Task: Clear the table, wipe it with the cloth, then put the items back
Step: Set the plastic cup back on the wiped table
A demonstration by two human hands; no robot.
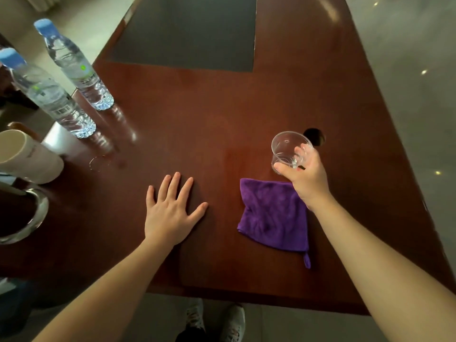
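Note:
My right hand (304, 174) grips a clear plastic cup (287, 146), held tilted above the brown wooden table (202, 119). Just below that hand a purple cloth (274, 213) lies flat on the table. My left hand (170, 211) rests palm down on the wood with its fingers spread, left of the cloth. Two water bottles with blue caps stand at the table's left edge, one farther back (74, 65) and one nearer (49, 97). A white mug (27, 156) stands at the far left.
A dark inlay panel (190, 33) covers the far middle of the table. A round cable hole (314, 136) sits just behind the cup. A shiny metal rim (37, 213) shows at the left edge. Below the table's near edge I see shoes (214, 319) on the floor.

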